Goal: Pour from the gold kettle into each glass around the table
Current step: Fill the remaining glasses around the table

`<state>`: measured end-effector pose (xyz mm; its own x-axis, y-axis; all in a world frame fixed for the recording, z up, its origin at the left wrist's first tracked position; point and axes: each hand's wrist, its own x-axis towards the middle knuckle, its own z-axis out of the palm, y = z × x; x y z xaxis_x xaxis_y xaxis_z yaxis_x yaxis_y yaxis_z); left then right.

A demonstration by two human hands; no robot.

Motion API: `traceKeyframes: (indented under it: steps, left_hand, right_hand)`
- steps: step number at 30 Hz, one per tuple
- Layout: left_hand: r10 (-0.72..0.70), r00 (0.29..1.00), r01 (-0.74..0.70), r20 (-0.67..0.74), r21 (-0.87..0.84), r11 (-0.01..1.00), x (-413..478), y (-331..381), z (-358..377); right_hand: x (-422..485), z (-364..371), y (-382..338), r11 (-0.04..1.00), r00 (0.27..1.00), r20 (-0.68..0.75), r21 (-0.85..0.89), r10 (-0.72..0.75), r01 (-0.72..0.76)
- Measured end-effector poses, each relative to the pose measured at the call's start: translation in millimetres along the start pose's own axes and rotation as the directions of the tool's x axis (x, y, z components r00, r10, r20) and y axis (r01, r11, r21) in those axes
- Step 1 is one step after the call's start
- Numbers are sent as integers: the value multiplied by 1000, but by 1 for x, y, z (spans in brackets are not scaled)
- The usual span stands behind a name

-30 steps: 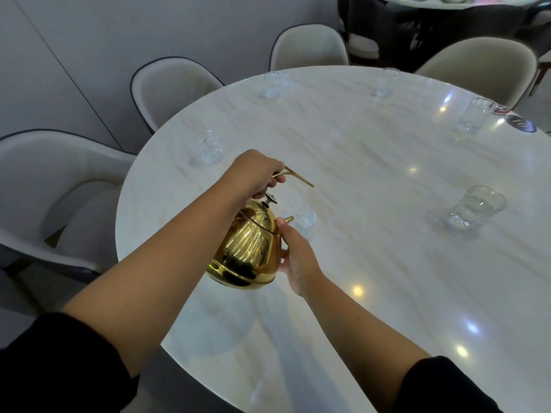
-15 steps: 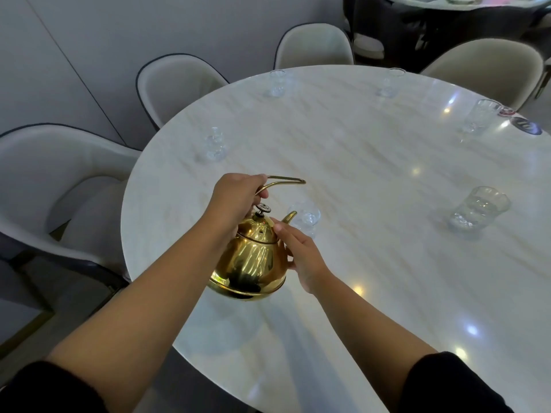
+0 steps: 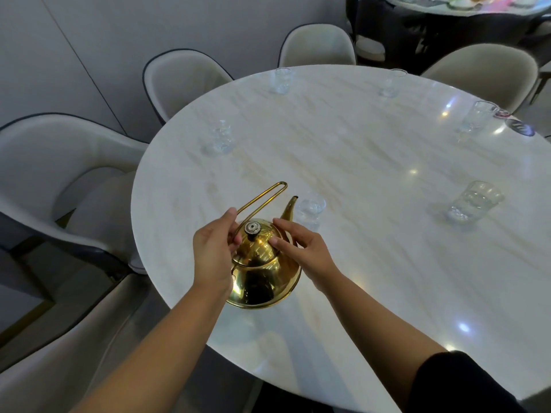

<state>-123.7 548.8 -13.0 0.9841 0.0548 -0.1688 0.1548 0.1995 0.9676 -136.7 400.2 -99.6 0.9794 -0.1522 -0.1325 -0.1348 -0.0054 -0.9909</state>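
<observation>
The gold kettle (image 3: 262, 272) stands upright near the round marble table's (image 3: 372, 234) near-left edge, spout pointing at a small clear glass (image 3: 310, 208) just beyond it. My left hand (image 3: 213, 254) grips the base of the kettle's thin wire handle, which leans back to the far left. My right hand (image 3: 301, 248) rests its fingertips on the lid and the spout side. More glasses ring the table: one at the left (image 3: 222, 138), two at the far edge (image 3: 281, 80) (image 3: 390, 84), and two on the right (image 3: 475, 116) (image 3: 472, 202).
Cream upholstered chairs surround the table: one at the left (image 3: 53, 162), two behind it (image 3: 182, 81) (image 3: 317, 46), one at the far right (image 3: 480, 70). Small dark round discs (image 3: 518, 126) lie at the table's right rim. Another set table (image 3: 465, 4) stands in the background.
The kettle has come back from its forward tilt over the near glass to upright and lower on the table. Its handle has swung back, and my right hand has moved up onto the lid.
</observation>
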Motion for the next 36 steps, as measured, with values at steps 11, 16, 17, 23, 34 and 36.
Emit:
traceKeyframes:
  steps: [11, 16, 17, 23, 34, 36]
  left_hand:
    - [-24, 988, 31, 156, -42, 999, -89, -28, -35]
    - [-56, 973, 63, 226, -23, 998, -136, -47, -35]
    - [-68, 969, 74, 238, -17, 997, -146, -49, -33]
    - [-75, 948, 73, 309, 19, 997, -200, -54, -8]
    - [-43, 957, 30, 288, 48, 998, -353, -85, 72]
    - [-49, 958, 40, 284, 38, 998, -381, -92, 86]
  right_hand:
    - [-120, 10, 27, 999, 978, -203, 10, -36, 39]
    - [-175, 0, 44, 1000, 968, -251, -9, 1, -3]
    - [-185, -4, 47, 1000, 965, -261, -24, -2, -5]
    - [-239, -38, 50, 998, 949, -313, -63, -29, 9]
    - [-374, -151, 61, 997, 945, -321, -62, -56, 38]
    - [-399, -173, 63, 998, 948, -314, -54, -47, 32]
